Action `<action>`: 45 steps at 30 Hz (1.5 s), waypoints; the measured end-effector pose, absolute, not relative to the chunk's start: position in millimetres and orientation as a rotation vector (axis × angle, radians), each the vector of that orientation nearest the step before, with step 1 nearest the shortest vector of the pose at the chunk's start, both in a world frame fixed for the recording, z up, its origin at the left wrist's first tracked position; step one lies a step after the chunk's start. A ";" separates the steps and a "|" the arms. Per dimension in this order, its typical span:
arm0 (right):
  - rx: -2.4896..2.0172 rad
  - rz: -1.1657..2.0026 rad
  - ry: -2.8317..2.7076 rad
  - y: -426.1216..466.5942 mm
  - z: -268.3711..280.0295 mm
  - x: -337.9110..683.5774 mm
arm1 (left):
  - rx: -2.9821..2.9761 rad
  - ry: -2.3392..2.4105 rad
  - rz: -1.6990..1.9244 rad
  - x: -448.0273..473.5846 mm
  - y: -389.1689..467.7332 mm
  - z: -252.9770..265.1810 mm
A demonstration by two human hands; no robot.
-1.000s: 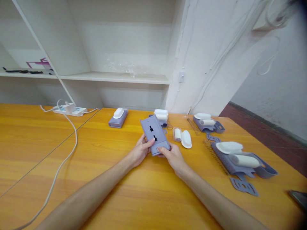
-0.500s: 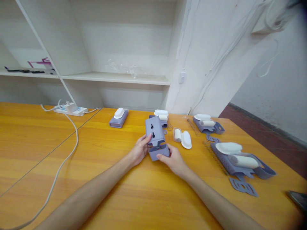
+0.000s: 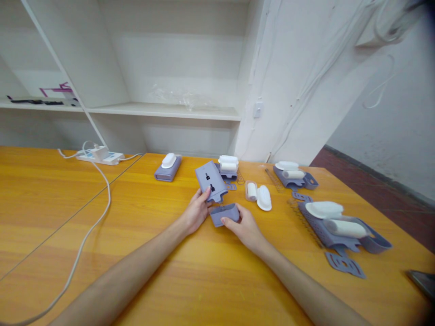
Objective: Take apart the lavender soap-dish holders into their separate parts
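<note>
Forearms (image 3: pixel 136 271) ext. fwd twd far edge of surface (image 3: pixel 190 290). L hand (image 3: pixel 197 213) grips keyhole-slotted housing (image 3: pixel 206 180), thumb atop; R hand (image 3: pixel 247 225) grips end cap (image 3: pixel 222 218), thumb nearside.

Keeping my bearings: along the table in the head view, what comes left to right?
White plastic power strip, white-topped lavender box, slotted lavender case in left hand, white cylindrical roll, white oval dish, perforated lavender case, dark flat object.

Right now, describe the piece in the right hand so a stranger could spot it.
At the orange table, look to the right hand. It grips a purple, cup-like piece. This is much shorter than the purple case in the left hand, which bears two black marks.
</note>
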State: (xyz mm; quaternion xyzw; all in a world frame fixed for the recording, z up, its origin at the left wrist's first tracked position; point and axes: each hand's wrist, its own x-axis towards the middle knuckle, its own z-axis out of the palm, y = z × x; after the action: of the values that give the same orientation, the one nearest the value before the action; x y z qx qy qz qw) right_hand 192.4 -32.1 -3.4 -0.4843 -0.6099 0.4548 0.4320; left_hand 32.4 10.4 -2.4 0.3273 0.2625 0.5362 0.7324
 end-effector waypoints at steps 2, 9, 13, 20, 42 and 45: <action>-1.198 1.130 -1.523 -32.5 -3.8 192.6 | 0.700 0.572 1.201 32.0 11.9 -3.8; -1.199 1.121 -1.510 -34.5 -4.3 192.5 | 0.674 0.571 1.218 31.2 12.4 -6.5; -1.209 1.119 -1.499 -33.8 -4.5 191.4 | 0.693 0.570 1.200 31.2 12.2 -6.0; -1.221 1.093 -1.441 -30.8 -9.2 192.6 | 0.720 0.581 1.184 31.6 9.5 -1.2; -1.164 1.133 -1.427 -31.0 -6.8 191.4 | 0.799 0.543 1.113 32.3 5.6 -2.0; -1.176 1.129 -1.429 -31.0 -7.3 191.4 | 0.788 0.545 1.114 32.2 6.4 -2.2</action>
State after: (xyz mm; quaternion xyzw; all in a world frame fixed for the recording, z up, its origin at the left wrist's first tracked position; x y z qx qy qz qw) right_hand 191.4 -31.0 -7.3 -0.4793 -0.5826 0.4605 0.4678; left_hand 32.2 6.4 -2.2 0.3594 0.2489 0.5082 0.7420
